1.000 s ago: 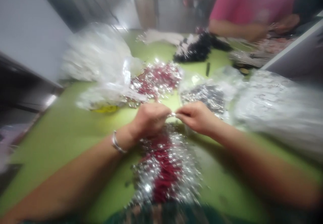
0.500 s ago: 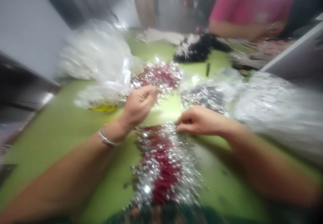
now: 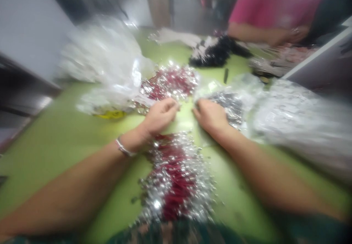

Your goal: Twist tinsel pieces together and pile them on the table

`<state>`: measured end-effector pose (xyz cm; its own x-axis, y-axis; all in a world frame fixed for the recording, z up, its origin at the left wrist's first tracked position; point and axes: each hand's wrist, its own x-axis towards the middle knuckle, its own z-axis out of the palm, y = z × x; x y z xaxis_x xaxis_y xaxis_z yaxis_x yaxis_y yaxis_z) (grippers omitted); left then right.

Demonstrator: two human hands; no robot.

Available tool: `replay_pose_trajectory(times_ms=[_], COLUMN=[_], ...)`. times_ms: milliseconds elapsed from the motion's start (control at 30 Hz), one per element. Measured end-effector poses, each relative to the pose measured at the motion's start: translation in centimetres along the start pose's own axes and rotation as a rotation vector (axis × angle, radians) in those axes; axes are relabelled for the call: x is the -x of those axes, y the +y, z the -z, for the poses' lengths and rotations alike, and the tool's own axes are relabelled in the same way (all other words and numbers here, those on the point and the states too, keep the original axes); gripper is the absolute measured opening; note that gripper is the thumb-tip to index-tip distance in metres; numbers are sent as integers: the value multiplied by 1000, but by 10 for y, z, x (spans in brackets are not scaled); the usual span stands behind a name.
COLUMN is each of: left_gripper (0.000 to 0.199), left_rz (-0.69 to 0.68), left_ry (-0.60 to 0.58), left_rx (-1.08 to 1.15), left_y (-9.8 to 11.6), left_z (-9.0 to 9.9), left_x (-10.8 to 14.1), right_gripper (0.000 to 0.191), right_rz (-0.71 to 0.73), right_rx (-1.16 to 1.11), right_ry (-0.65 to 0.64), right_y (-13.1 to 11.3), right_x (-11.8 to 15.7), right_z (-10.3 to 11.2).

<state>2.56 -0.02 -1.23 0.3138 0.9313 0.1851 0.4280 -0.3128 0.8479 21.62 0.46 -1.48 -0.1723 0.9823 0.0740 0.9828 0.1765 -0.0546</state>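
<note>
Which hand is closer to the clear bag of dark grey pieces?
Right. The right hand is at the near left edge of the clear bag; the left hand is farther left, across a strip of green table.

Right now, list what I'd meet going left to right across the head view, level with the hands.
Yellow item, left hand, right hand, grey bundle, large plastic bag.

1. I have room along the worktop's (image 3: pixel 55 141) left edge.
2. A bulky plastic bag (image 3: pixel 104 57) blocks my far-left corner.
3. Red-and-silver strands (image 3: pixel 178 180) obstruct toward the near edge; a white bundle (image 3: pixel 305 123), toward the right.
</note>
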Motion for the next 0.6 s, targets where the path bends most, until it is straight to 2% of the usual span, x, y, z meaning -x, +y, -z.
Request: replay_pose_trajectory(times_ms=[167, 333, 467, 600], left_gripper=[28, 32, 28, 25], left_rz=[-17, 42, 45, 13], left_ry=[5, -30, -42, -63], left_rx=[-15, 34, 90, 127], left_y=[0, 3, 5, 7], left_z=[-2, -3, -5, -6], left_x=[3, 6, 8, 11], right_gripper=[20, 16, 15, 16], right_rz=[28, 171, 308, 359], right_rx=[-102, -402, -644, -695], right_ry=[-25, 176, 235, 238], right_y=[6, 16, 6, -4], right_x=[2, 16, 28, 32], right_z=[2, 2, 5, 9])
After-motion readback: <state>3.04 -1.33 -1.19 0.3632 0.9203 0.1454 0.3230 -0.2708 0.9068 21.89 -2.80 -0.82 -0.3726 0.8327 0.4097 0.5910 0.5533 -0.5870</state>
